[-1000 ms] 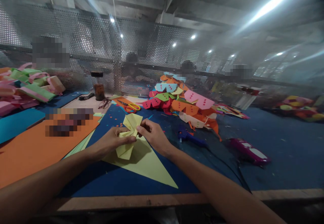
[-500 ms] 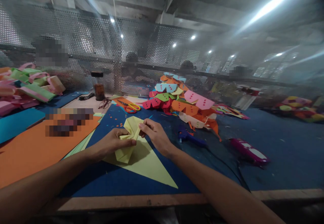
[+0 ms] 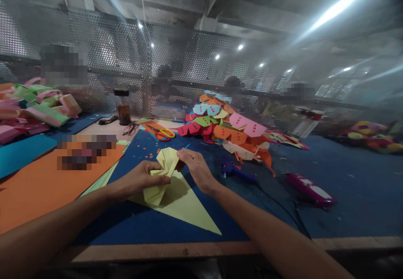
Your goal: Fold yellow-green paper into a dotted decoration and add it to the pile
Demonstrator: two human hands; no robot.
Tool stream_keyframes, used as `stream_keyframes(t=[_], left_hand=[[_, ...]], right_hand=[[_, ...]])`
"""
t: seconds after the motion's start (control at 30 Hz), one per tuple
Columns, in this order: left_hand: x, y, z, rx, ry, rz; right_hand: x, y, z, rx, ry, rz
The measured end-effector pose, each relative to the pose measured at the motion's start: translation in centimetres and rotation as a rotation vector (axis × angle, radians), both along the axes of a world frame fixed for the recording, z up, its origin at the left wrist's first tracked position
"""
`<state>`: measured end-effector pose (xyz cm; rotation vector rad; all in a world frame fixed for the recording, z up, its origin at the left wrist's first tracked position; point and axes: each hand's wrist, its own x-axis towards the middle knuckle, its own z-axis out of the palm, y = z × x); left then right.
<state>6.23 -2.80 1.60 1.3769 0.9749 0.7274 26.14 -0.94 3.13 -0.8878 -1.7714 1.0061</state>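
A folded pale yellow paper piece [image 3: 168,159] is held up between my two hands. My left hand [image 3: 143,178] pinches its lower left part, thumb in front and fingers behind. At its upper right edge, my right hand [image 3: 197,167] grips the paper between thumb and fingers; some of those fingertips are hidden. Beneath the piece, a flat yellow paper sheet [image 3: 195,211] with a pointed right corner lies on the blue table surface [image 3: 233,228].
Orange sheets [image 3: 31,195] lie at the left. Behind my hands are scissors [image 3: 163,134] and a pile of colourful cut paper shapes [image 3: 233,132]. A blue glue gun [image 3: 237,172] and a purple device [image 3: 310,190] sit at the right. A jar [image 3: 123,106] stands behind.
My right hand has shifted slightly right and up along the folded paper, whose upper part has opened out a little to the right. My left hand has hardly moved.
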Motion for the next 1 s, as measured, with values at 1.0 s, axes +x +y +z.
stream_keyframes(t=[1.0], left_hand=[[-0.2,0.8,-0.9,0.090,-0.021,0.048]], right_hand=[[-0.4,0.7,-1.9,-0.003,-0.069,0.061]])
